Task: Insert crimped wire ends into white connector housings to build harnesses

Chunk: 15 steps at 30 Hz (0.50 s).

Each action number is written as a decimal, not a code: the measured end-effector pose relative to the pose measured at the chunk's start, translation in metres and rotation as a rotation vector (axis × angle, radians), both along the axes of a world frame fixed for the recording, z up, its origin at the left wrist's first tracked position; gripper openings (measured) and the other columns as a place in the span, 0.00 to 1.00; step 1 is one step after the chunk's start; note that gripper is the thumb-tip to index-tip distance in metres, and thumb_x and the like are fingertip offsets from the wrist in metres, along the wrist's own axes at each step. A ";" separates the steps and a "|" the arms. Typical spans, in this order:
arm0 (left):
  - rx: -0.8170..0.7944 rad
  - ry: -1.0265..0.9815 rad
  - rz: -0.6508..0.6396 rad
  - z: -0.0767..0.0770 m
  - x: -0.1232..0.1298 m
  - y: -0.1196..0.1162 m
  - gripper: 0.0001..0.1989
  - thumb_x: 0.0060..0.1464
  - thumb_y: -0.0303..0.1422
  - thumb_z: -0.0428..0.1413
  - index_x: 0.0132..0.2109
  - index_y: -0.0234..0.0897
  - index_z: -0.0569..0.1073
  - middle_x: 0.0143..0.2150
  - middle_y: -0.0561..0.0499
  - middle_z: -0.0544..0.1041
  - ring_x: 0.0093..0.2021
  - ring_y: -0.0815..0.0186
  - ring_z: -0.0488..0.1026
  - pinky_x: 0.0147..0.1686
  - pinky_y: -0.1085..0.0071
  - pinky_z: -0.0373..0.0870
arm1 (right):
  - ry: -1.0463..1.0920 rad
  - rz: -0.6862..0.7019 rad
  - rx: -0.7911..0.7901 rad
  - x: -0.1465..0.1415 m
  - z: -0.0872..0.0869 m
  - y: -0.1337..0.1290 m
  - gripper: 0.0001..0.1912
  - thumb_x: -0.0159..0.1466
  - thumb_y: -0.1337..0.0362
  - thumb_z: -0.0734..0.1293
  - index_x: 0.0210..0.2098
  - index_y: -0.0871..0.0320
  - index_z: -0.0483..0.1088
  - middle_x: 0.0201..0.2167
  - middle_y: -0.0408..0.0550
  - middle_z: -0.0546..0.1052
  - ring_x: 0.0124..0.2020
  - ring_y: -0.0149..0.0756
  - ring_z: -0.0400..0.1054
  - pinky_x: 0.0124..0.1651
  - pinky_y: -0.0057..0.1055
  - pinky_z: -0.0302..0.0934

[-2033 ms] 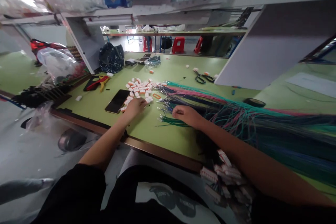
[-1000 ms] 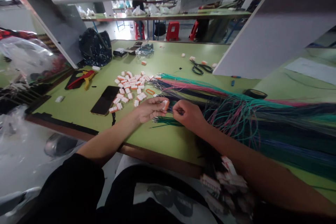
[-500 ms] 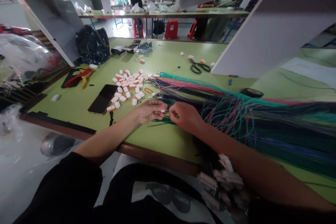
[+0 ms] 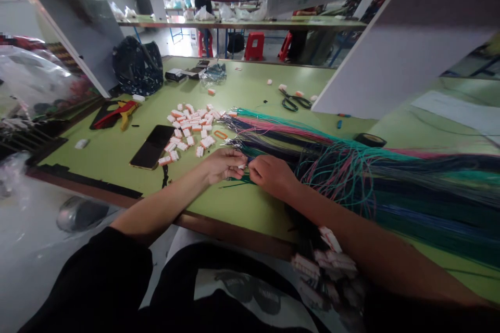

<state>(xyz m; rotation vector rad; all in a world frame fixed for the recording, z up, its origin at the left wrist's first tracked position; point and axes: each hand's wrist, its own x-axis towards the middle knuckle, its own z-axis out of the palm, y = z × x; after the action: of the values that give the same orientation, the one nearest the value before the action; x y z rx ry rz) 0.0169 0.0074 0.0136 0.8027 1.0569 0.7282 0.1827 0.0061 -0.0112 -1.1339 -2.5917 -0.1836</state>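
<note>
Right of the phone (image 4: pixel 152 146), the left hand (image 4: pixel 223 165) pinches a white connector (image 4: pixel 241 166); the right hand (image 4: pixel 272 174) curls close by, its hold unclear. The connector cluster (image 4: pixel 335 260) nearer the person looks already wired; the loose pile (image 4: pixel 197 127) beside the phone looks unwired.

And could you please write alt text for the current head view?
The left hand pinches a white connector, mostly hidden, above a green table; the right hand is close beside it, its grip unclear. To the left lie a pile of connectors and a phone; colored wires spread to the right.
</note>
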 end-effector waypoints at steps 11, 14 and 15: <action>0.088 -0.158 -0.110 -0.016 -0.010 0.009 0.10 0.45 0.24 0.63 0.33 0.30 0.69 0.21 0.55 0.72 0.20 0.75 0.70 0.24 0.79 0.68 | 0.289 -0.061 -0.212 -0.004 0.011 -0.003 0.05 0.52 0.71 0.60 0.22 0.57 0.65 0.22 0.42 0.70 0.24 0.28 0.60 0.31 0.25 0.51; 0.105 -0.190 -0.126 -0.020 -0.009 0.009 0.12 0.43 0.25 0.64 0.34 0.30 0.69 0.21 0.55 0.73 0.21 0.75 0.71 0.25 0.79 0.69 | 0.256 -0.066 -0.234 -0.007 0.013 -0.005 0.06 0.52 0.70 0.60 0.21 0.58 0.64 0.21 0.43 0.69 0.24 0.29 0.60 0.31 0.26 0.51; 0.100 -0.193 -0.129 -0.020 -0.009 0.008 0.12 0.43 0.25 0.65 0.34 0.30 0.69 0.21 0.55 0.73 0.21 0.74 0.71 0.25 0.79 0.69 | 0.240 -0.069 -0.229 -0.007 0.013 -0.005 0.06 0.53 0.70 0.60 0.20 0.58 0.63 0.21 0.44 0.69 0.25 0.29 0.59 0.31 0.26 0.51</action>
<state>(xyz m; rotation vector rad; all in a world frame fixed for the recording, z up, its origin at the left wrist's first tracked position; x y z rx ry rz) 0.0081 0.0159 -0.0067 0.8597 0.7931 0.7368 0.1755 0.0011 0.0020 -1.2388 -2.4064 0.2276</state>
